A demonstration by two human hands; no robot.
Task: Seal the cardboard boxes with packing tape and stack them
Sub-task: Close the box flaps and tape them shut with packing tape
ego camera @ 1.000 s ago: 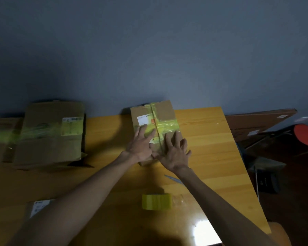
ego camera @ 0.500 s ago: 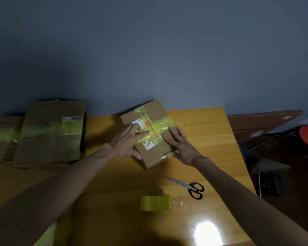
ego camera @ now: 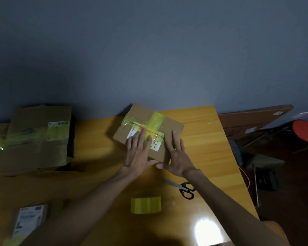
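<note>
Pressing flat: left hand (ego camera: 138, 153) + right hand (ego camera: 178, 157), fingers straight, on box (ego camera: 172, 126) top. Prob light, stiff cardboard; tape (ego camera: 156, 120) slick, so grip bare side walls w/ both palms

Both hands press flat on a taped cardboard box (ego camera: 148, 129) on a wooden table (ego camera: 208, 150), left hand (ego camera: 138, 155) beside right hand (ego camera: 178, 157). A tape roll (ego camera: 145, 204) and scissors (ego camera: 182, 188) lie nearer the camera. What look like more boxes (ego camera: 36, 137) sit dimly at left.
</note>
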